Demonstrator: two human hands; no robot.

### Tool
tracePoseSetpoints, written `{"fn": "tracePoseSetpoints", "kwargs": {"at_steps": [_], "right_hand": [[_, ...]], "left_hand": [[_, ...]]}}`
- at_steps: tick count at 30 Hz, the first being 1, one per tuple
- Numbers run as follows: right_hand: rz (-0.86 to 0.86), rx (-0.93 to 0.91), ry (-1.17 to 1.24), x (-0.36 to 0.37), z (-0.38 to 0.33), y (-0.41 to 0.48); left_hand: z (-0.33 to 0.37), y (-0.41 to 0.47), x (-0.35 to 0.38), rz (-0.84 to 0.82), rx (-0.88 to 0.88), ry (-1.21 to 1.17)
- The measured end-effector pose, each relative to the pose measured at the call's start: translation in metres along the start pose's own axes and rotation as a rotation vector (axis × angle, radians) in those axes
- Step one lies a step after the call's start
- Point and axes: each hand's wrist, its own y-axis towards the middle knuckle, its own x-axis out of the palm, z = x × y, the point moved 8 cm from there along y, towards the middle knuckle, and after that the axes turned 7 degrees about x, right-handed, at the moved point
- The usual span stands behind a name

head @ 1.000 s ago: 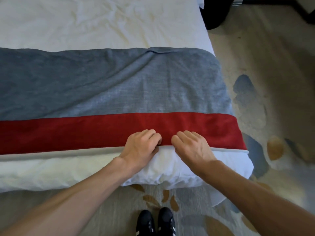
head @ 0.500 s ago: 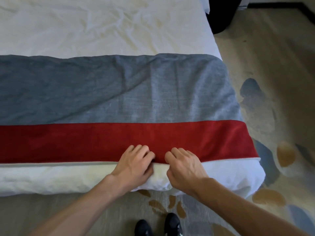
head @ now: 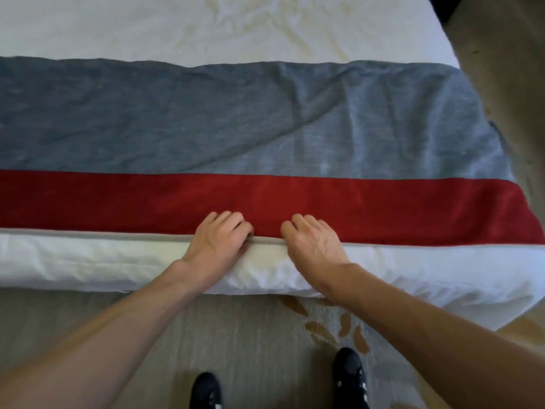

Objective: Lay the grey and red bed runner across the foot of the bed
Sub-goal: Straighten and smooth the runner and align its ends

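The grey and red bed runner [head: 236, 128] lies spread across the foot of the white bed [head: 177, 28], grey band farther from me, red band [head: 118, 199] nearer, with a pale piped hem along the near edge. Diagonal creases run through the grey part right of centre. My left hand [head: 219, 240] and my right hand [head: 314, 242] sit side by side on the near hem at mid-bed, fingers curled over the red band, thumbs pinching the hem. The white duvet edge [head: 88, 264] bulges below the runner.
Patterned carpet [head: 250, 335] lies between me and the bed, with my two black shoes [head: 349, 376] on it. The bed's right corner [head: 513, 293] overhangs the floor at the right. A dark object [head: 442, 7] stands at the top right beside the bed.
The hem with both hands on it has shifted toward the foot edge, covering more of the white duvet. My view has moved closer and slightly left, and the hands stay together.
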Motion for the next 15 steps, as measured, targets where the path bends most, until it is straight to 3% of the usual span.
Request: {"fn": "tracePoseSetpoints", "kwargs": {"at_steps": [5,11,15], "right_hand": [[0.052,0.065,0.005,0.004,-0.024,0.009],[0.04,0.167,-0.075,0.017,-0.039,-0.013],[0.031,0.116,-0.024,0.017,-0.061,-0.013]], "left_hand": [[-0.016,-0.016,-0.009,0.035,0.005,-0.111],[-0.018,-0.045,0.002,0.025,0.054,-0.061],[-0.029,-0.052,0.005,0.019,0.091,-0.103]]}}
